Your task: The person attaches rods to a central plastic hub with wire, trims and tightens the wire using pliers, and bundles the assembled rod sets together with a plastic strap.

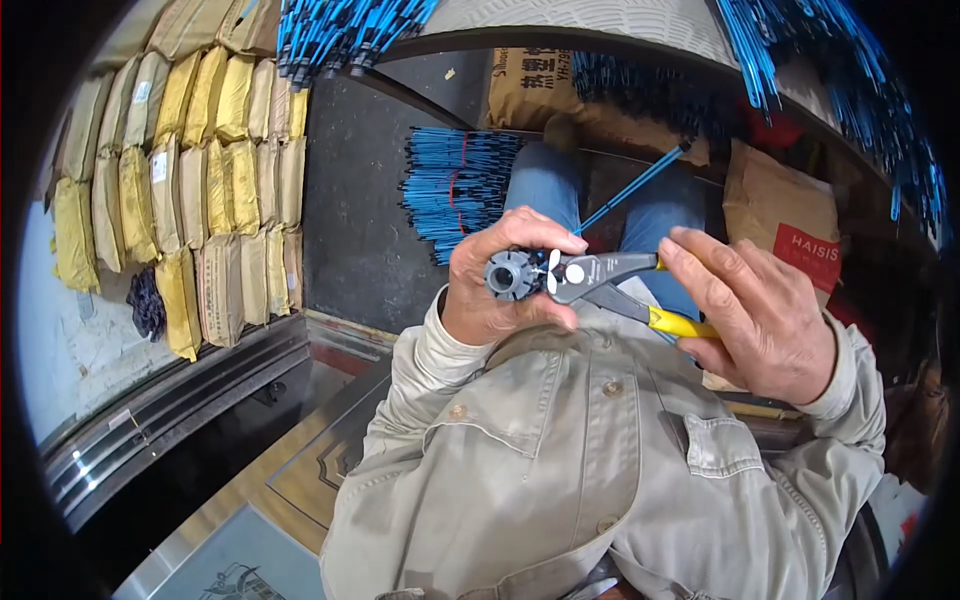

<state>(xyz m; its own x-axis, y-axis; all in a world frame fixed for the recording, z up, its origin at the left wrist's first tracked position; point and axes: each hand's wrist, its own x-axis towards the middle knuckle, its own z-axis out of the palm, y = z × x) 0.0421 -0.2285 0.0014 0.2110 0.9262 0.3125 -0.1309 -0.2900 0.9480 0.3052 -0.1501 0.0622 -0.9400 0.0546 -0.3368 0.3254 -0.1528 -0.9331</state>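
My left hand [490, 275] is closed around a grey round plastic part [510, 275] with a hole in its middle and slots round its rim. Fingers and thumb wrap it from above and below. In my right hand [750, 310] is a pair of pliers [605, 272] with a dark grey head and yellow grips. Their handles are spread, and the jaws reach the right side of the grey part, beside small white and black bits. A thin blue rod [635, 185] with a black tip slants up from behind the hands; its lower end is hidden.
Bundles of blue rods [455, 190] lie on the dark floor by my legs. More blue rods [345, 35] hang over the edge of a table [560, 15] ahead. Paper-wrapped packs [205, 190] are stacked at left. A brown HAISIS bag [780, 205] stands at right.
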